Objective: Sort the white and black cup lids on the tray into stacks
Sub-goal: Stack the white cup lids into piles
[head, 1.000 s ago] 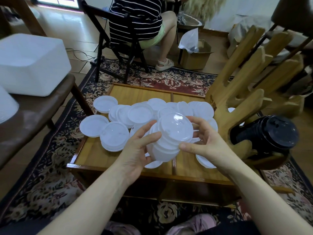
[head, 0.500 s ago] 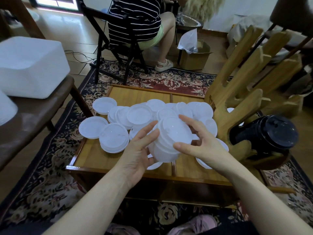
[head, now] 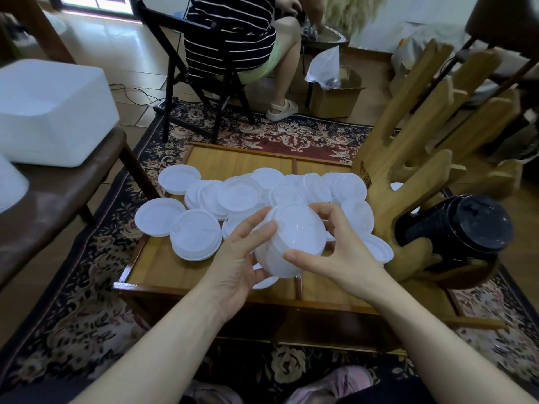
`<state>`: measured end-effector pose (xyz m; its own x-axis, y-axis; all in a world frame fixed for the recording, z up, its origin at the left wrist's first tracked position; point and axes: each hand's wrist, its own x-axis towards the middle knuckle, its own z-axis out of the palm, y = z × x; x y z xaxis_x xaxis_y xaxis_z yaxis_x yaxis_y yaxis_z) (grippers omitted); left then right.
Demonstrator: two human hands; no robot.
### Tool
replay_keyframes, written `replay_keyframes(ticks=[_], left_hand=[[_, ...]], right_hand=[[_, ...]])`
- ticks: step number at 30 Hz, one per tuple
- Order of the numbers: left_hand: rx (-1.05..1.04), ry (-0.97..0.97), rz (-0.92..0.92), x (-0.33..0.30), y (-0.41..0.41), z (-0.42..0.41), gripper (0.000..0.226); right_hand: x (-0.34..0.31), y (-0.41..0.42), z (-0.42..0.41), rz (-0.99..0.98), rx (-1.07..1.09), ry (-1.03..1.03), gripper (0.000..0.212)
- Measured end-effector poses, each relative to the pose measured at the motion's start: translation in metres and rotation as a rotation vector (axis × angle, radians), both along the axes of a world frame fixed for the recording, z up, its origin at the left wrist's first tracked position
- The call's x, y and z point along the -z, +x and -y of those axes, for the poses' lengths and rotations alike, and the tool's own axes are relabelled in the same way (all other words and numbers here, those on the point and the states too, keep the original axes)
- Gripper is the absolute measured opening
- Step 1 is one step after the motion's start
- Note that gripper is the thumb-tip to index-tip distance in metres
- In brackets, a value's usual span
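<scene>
A stack of white lids point(head: 287, 243) is held just above the wooden tray point(head: 242, 161), tilted toward me. My left hand point(head: 237, 263) cups its left side with curled fingers. My right hand point(head: 335, 252) grips its right side, thumb at the front and fingers over the far rim. Several loose white lids point(head: 233, 193) lie spread over the tray's middle and left. A stack of black lids point(head: 458, 225) lies on its side in the wooden rack point(head: 408, 182) to the right.
A person sits on a black folding chair point(head: 215, 74) beyond the tray. A white foam box point(head: 49, 112) rests on a brown bench point(head: 58, 188) at left. A cardboard box point(head: 335, 94) stands at the back. A patterned rug lies underneath.
Both hands have shifted the white stack slightly lower and toward me. My right thumb has come round to the stack's front edge.
</scene>
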<state>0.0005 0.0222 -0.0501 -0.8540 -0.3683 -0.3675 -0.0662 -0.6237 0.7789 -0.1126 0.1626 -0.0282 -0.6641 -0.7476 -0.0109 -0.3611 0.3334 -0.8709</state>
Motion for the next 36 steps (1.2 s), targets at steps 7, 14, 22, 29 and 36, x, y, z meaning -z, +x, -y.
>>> replay_keyframes(ticks=[7,14,22,29,36], left_hand=[[-0.005,-0.065,0.013,0.000,-0.001,-0.001,0.061],[-0.002,-0.067,0.021,0.002,-0.002,0.000,0.074],[0.035,-0.084,0.016,0.002,-0.001,0.002,0.072],[0.065,-0.071,-0.007,0.003,0.000,0.000,0.076],[0.030,-0.070,-0.010,0.004,0.000,0.001,0.075]], right_hand=[[0.003,0.002,0.000,-0.030,-0.001,0.013,0.079],[0.001,-0.002,-0.002,-0.060,-0.024,0.020,0.081],[-0.001,-0.007,-0.005,-0.029,-0.070,0.025,0.083],[-0.001,-0.013,-0.009,0.007,-0.120,0.065,0.083],[0.004,-0.012,-0.007,0.059,-0.130,0.019,0.083]])
